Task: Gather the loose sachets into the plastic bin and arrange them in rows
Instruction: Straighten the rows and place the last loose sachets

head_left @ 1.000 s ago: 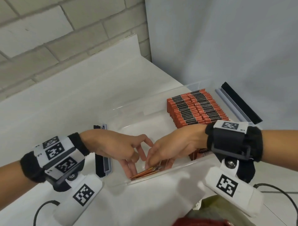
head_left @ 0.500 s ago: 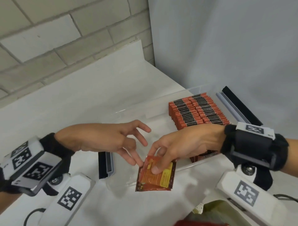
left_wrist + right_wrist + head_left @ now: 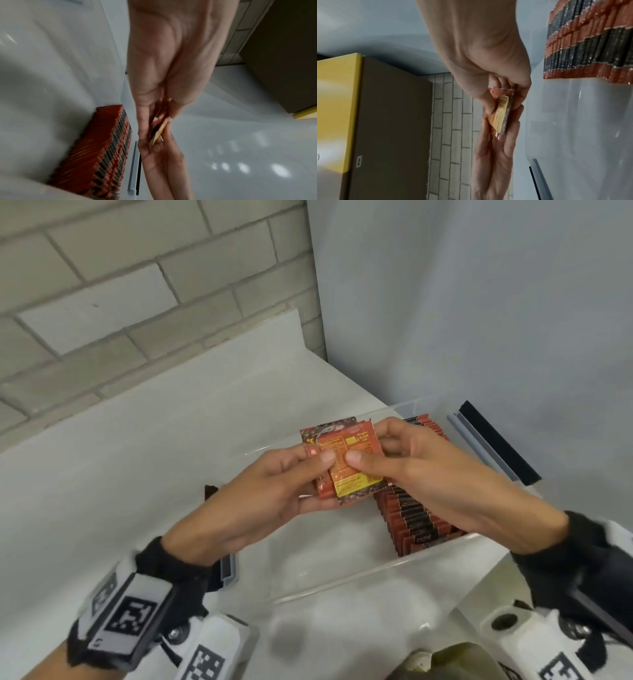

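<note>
Foil sachets [image 3: 346, 463] — light, slippery, pinched by both your hands, left hand [image 3: 274, 491], right hand [image 3: 421, 470] — grip flat faces above the bin [image 3: 342, 587].

No legible text on the sachets [image 3: 346, 462]

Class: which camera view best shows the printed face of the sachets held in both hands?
The head view: the held sachets face the camera, label visible, pinched by left hand and right hand. Both wrist views show them only edge-on between the fingers.
</note>
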